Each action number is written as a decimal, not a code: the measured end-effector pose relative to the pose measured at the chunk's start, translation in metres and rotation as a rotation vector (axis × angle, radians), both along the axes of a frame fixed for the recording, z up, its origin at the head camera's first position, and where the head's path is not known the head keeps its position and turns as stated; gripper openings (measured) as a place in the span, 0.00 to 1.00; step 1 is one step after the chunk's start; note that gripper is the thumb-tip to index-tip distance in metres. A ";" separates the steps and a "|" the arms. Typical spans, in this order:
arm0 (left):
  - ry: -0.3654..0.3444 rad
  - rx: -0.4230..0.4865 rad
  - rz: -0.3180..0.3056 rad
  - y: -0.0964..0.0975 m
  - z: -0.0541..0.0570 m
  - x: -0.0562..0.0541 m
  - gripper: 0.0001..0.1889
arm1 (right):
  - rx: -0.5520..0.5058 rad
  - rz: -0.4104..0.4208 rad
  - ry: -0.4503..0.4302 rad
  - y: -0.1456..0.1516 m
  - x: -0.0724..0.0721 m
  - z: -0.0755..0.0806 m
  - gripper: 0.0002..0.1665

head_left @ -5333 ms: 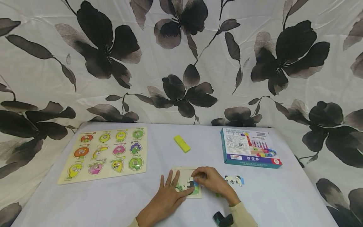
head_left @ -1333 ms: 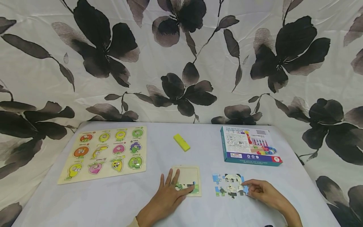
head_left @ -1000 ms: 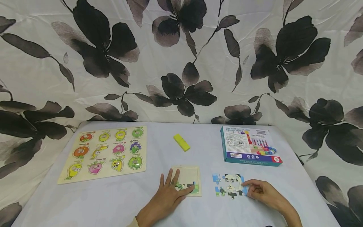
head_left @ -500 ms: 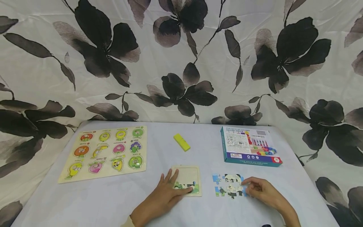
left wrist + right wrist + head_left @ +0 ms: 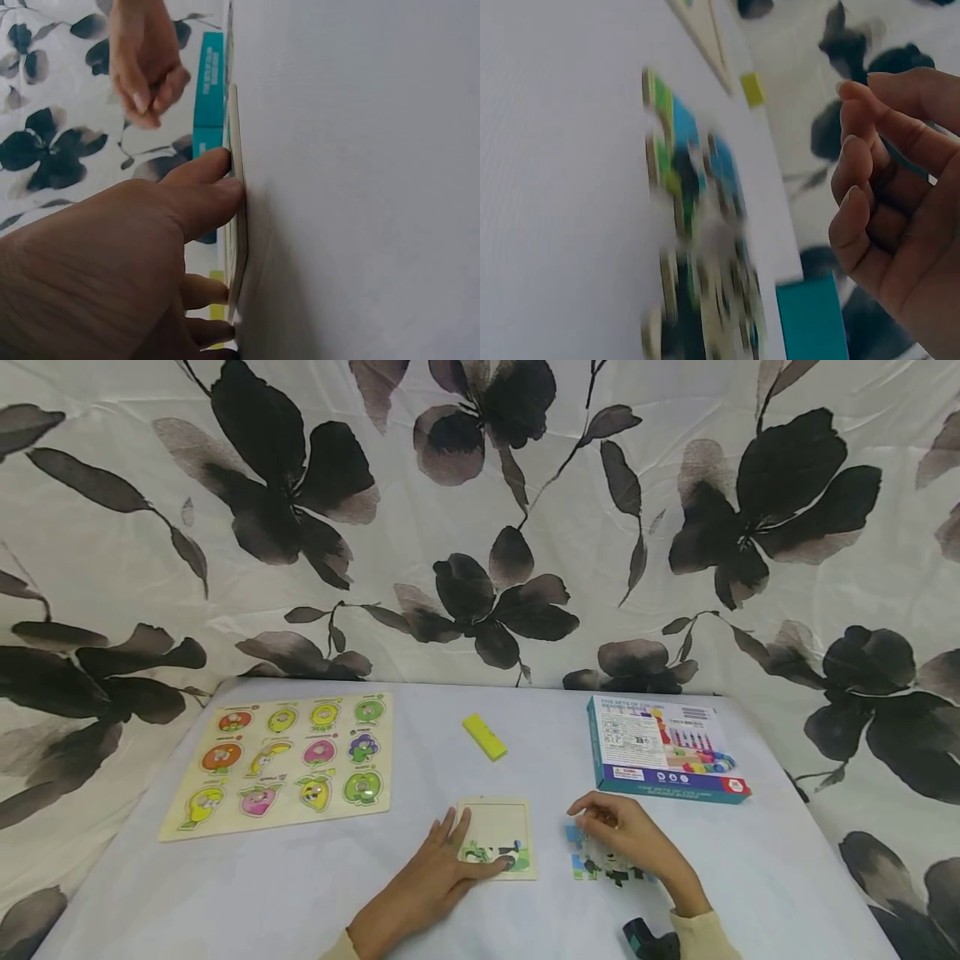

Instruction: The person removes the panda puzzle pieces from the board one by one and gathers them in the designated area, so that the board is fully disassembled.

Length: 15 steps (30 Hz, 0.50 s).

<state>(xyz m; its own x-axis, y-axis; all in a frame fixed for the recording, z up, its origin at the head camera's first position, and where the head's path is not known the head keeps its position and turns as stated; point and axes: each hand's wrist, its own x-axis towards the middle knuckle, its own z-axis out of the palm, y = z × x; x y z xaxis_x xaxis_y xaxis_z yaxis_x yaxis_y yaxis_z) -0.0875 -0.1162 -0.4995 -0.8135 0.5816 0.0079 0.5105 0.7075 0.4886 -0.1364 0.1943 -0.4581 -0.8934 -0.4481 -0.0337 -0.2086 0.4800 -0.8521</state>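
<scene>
Head view shows a cream board [image 5: 498, 833], green below; hands: left [image 5: 432, 871] spread, right [image 5: 627, 837] curled.

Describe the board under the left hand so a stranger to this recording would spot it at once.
On the white-covered table, look between the big fruit board at left and the loose puzzle pieces at right. There the left hand rests on a small cream board. Unlike the fruit board, its picture fills only a strip along the near edge.

Bare hands [image 5: 429, 875], plain pale cream sleeves [image 5: 703, 937], a chunky black device [image 5: 649, 941] beside the right sleeve.
</scene>
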 end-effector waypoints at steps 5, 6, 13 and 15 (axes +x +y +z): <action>0.015 -0.017 0.000 0.002 -0.001 0.000 0.22 | -0.012 0.064 0.013 -0.033 -0.008 -0.005 0.10; 0.016 -0.023 -0.001 0.002 -0.001 0.000 0.22 | -0.008 0.076 0.020 -0.039 -0.010 -0.007 0.10; 0.036 -0.057 0.003 0.003 -0.004 -0.004 0.21 | 0.018 0.143 0.086 -0.078 -0.013 -0.021 0.10; 0.050 -0.060 0.009 0.003 -0.005 -0.005 0.21 | 0.025 0.161 0.115 -0.088 -0.013 -0.024 0.10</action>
